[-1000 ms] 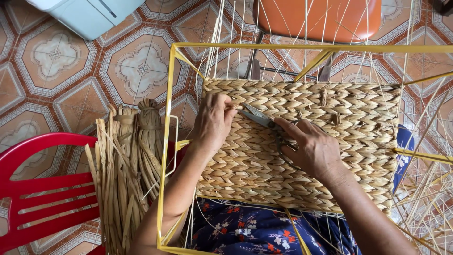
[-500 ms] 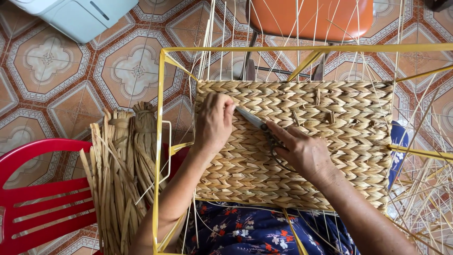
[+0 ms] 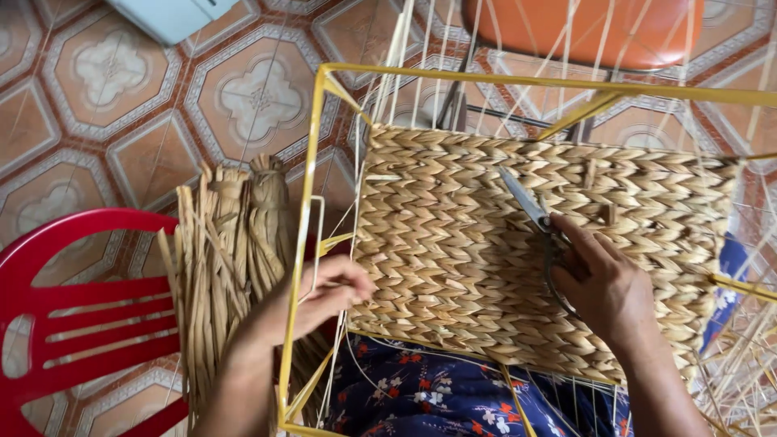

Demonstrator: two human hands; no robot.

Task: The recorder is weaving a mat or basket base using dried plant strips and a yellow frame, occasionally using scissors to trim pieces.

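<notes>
The woven panel [image 3: 502, 251] lies stretched inside the yellow wire frame [image 3: 312, 202], directly under the right hand [image 3: 607, 291], which is closed around the handles of scissors [image 3: 530, 206] resting on the weave. The left hand [image 3: 324, 291] sits at the panel's left edge, fingers curled, perhaps pinching a thin strand. Dried fibre bundles [image 3: 235, 243] lie on the red chair [image 3: 73, 316] beside it.

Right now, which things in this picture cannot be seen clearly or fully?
- Head view: scissors handles, covered by the right hand.
- Left hand fingertips, curled at the woven panel edge; their grip is unclear.
- Red plastic chair, cut off by the left edge.
- Orange seat, cut off by the top edge.
</notes>
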